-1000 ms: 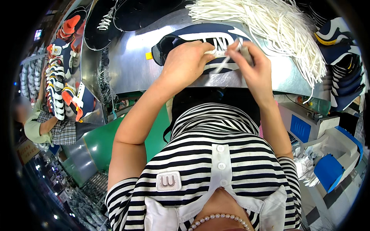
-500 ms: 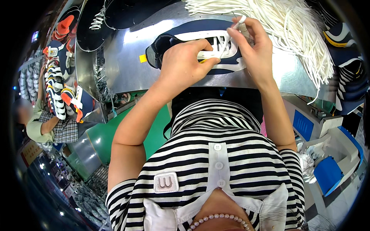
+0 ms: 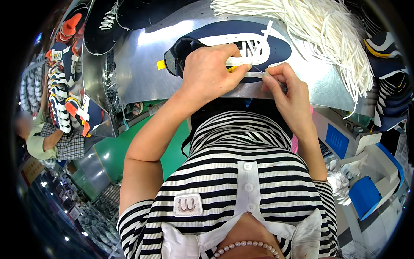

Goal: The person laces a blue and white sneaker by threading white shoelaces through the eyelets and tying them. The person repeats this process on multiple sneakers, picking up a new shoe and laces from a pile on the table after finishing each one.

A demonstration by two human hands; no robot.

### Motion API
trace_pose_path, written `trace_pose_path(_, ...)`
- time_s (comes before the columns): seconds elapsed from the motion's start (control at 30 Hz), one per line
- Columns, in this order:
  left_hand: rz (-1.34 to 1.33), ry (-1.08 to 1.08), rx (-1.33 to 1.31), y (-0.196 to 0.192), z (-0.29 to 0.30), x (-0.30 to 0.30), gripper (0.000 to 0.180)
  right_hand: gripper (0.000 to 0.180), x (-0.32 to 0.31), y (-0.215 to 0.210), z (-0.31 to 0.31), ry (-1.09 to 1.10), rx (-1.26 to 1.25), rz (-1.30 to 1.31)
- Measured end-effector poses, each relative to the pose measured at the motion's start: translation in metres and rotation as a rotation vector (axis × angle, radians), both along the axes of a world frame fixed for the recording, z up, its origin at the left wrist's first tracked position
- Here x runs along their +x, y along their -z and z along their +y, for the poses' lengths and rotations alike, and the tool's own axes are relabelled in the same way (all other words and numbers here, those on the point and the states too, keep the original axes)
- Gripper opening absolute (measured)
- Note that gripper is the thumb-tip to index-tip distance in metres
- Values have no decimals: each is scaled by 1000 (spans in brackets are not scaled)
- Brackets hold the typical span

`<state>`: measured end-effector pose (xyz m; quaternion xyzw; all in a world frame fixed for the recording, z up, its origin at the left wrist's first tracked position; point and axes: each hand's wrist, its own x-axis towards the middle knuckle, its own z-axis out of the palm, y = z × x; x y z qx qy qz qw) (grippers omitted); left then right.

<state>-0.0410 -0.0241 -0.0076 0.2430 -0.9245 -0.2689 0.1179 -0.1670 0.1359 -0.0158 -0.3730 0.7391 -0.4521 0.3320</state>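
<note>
A navy and white shoe upper [image 3: 276,45] lies on the metal tabletop, its dark collar to the left and toe to the right. A yellow tab [image 3: 161,64] sticks out beside the heel. White shoelace [image 3: 246,48] crosses the throat, and a loose lace end [image 3: 269,28] points away over the far side of the toe. My left hand [image 3: 209,71] is closed on the near eyelet edge, thumb and fingers pinching it. At the upper's near side, the fingertips of my right hand [image 3: 288,84] pinch a thin, needle-like tool [image 3: 257,69]; its handle is mostly hidden.
A big heap of white laces [image 3: 319,39] covers the table's far right. Dark uppers [image 3: 103,26] lie at the far left, and stacked navy uppers [image 3: 390,86] stand on the right. A person [image 3: 47,140] is at the left beside a rack of shoes. A blue-and-grey chair [image 3: 366,194] stands lower right.
My right hand has come down from beyond the toe to the upper's near side, letting go of the lace end, which now lies free. My left hand keeps its grip.
</note>
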Motion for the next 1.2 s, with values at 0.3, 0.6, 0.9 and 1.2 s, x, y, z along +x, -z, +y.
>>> trace_pose_path(0.3,133,177,24,4,-1,8,24,16,10,13,-8,43,-18,11)
trace_pose_path(0.6,264,217,-326,7,14,27,15,29,-9,1,19,-133,86,31)
trace_pose_path(0.9,273,213,-463,7,20,37,17,21,3,-35,-25,-342,-233,543)
trace_pose_path(1.2,336,266,-466,15,8,40,20,15,-8,-25,-56,-386,44,430)
